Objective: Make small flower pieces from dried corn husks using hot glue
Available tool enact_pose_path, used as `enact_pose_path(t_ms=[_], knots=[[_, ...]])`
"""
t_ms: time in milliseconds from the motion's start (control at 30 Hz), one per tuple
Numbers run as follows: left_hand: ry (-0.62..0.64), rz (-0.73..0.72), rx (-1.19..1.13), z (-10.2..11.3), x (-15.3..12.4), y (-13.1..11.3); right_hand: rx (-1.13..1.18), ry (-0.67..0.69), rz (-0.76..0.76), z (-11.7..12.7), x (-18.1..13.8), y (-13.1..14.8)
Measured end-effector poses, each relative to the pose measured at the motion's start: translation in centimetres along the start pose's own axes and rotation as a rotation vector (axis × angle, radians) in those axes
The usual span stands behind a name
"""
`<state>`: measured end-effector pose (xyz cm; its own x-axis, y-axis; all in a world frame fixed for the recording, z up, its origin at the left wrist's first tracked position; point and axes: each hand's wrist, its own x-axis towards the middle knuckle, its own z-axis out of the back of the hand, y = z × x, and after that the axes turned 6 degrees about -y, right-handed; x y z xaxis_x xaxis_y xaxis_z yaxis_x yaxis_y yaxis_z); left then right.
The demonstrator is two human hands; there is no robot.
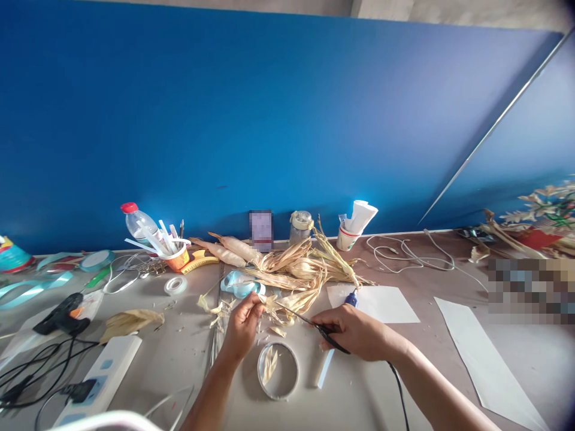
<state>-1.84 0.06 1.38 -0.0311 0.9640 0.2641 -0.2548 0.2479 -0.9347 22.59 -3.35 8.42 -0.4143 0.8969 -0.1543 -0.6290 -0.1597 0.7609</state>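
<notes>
My left hand (243, 325) pinches a small piece of dried corn husk (268, 301) just above the table. My right hand (354, 331) is closed on the dark handles of scissors (309, 324), whose thin blades point left toward that husk piece. A pile of dried corn husks (296, 266) lies just behind both hands. Below and between the hands sits a round clear lid (278, 370) holding small husk bits. A white stick (324, 368) lies beside it, under my right hand.
A black glue gun (60, 315) and a white power strip (101, 377) with cables lie at the left. A water bottle (137, 222), cups of tools (173, 248), a tape roll (175, 285), blue ribbon (240, 284), white paper sheets (380, 302) and a white cable (404, 254) spread along the table.
</notes>
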Motion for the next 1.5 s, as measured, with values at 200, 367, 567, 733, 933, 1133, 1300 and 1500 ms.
enact_pose_path(t_ms=[200,367,567,733,933,1133,1300,1500], knots=[[-0.006,0.026,-0.016,0.0,0.0,-0.2,-0.014,-0.078,-0.03,-0.1,0.1,-0.3],[-0.088,0.099,-0.155,-0.1,0.0,0.0,0.015,-0.15,-0.144,-0.3,-0.1,-0.7],[-0.096,0.09,-0.182,-0.1,0.2,1.5,0.144,0.028,-0.215,-0.8,-0.8,-1.3],[-0.058,0.064,-0.139,0.1,0.2,1.6,0.181,0.144,-0.202,0.1,-0.8,-1.4],[-0.011,0.065,-0.109,0.2,0.1,1.5,0.21,0.236,-0.198,0.8,-0.2,-0.9],[0.041,0.097,-0.129,0.1,0.1,1.5,0.24,0.283,-0.195,1.7,0.6,-1.3],[0.099,0.137,-0.119,0.0,0.0,0.7,0.201,0.4,-0.133,2.7,1.8,-1.9],[0.127,0.148,-0.13,0.1,-0.1,0.4,0.2,0.509,-0.11,2.8,2.9,-1.9]])
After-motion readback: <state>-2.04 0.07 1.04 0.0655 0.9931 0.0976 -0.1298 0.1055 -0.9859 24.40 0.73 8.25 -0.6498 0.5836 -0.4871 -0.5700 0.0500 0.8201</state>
